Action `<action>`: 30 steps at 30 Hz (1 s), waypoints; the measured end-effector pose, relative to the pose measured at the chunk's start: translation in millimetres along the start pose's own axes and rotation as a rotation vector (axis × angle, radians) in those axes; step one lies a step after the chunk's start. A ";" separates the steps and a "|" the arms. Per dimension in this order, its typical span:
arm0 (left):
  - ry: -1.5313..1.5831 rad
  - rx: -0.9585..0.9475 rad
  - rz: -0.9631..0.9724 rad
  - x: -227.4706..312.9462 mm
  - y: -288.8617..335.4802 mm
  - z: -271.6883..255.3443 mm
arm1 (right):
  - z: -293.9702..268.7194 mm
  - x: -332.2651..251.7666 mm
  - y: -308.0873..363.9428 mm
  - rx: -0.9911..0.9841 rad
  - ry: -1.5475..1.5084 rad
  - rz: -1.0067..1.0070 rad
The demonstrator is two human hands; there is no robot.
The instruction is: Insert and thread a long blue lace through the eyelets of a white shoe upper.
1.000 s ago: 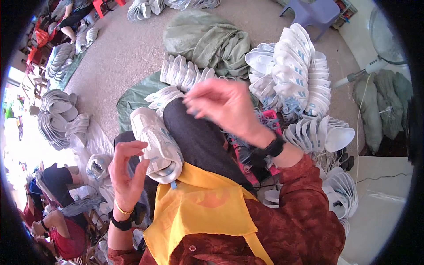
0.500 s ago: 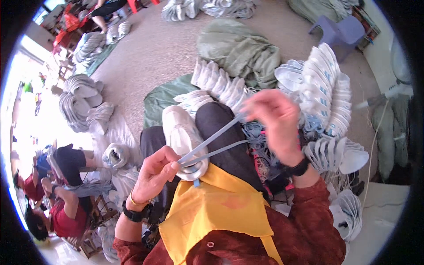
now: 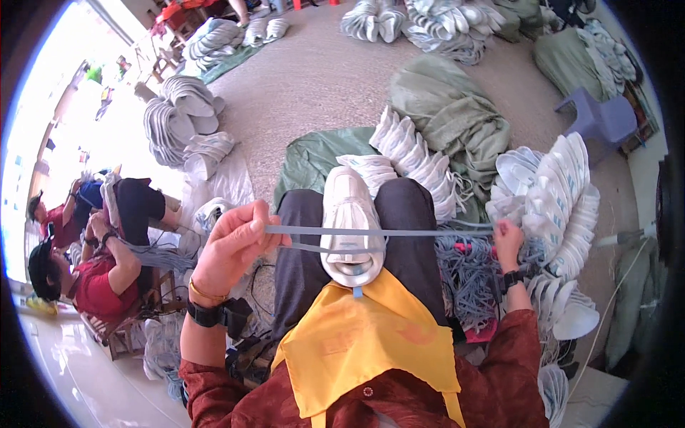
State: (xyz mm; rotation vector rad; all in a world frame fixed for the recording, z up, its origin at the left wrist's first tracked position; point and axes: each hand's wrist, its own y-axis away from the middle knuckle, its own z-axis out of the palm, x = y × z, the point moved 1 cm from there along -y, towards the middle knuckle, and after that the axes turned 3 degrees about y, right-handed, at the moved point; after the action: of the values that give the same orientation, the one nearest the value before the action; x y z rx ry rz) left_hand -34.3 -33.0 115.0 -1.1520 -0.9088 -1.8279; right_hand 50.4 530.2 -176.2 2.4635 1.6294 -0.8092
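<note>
R hand [image 3: 507, 246] moved farther fr L hand [image 3: 232, 242]; both grips clamped on grey lace [image 3: 414, 232] abv shoe [image 3: 348, 200]

A white shoe with a grey-blue lace stretched above it.
The shoe [image 3: 348, 203] sits upright between the thighs [image 3: 407, 214], toe pointing away, its opening toward the wearer, a small blue tab at the heel. The flat lace [image 3: 321, 231] runs crosswise over it from left hand [image 3: 235, 239] to right hand [image 3: 507, 246], its upper strand taut, a second strand sagging just below near the left hand.
</note>
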 end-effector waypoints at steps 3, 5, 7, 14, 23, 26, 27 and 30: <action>0.020 0.010 0.004 12.1 -1.6 -10.8 | 18.7 48.4 23.1 -0.090 0.113 -0.063; 0.040 -0.056 0.053 16.1 0.5 -24.9 | 27.5 70.2 34.0 -0.160 0.216 -0.113; 0.052 -0.027 0.065 22.2 -2.1 -33.0 | 30.4 99.0 42.7 -0.212 0.315 -0.029; 0.088 0.038 0.152 39.8 6.3 -55.5 | -3.7 162.1 52.4 -0.069 0.403 -0.049; -0.270 -0.073 0.027 -0.9 -12.5 35.7 | -2.8 -102.6 -7.0 -0.356 -0.639 0.072; -0.443 -0.199 0.077 -25.3 -17.5 62.2 | -61.0 -262.4 -1.0 -0.594 -0.964 -0.143; -0.468 -0.212 0.119 -32.9 -19.0 71.4 | -74.5 -288.7 4.5 -0.757 -1.011 -0.186; -0.528 -0.292 0.237 -36.5 -20.7 87.2 | -89.9 -330.0 23.0 -1.034 -1.197 -0.301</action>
State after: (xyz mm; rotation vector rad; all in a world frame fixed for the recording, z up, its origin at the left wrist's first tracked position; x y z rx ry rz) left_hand -9.5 60.2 106.9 -1.8982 -0.7547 -1.5166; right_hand 7.4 276.2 49.9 0.7404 1.3130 -0.8478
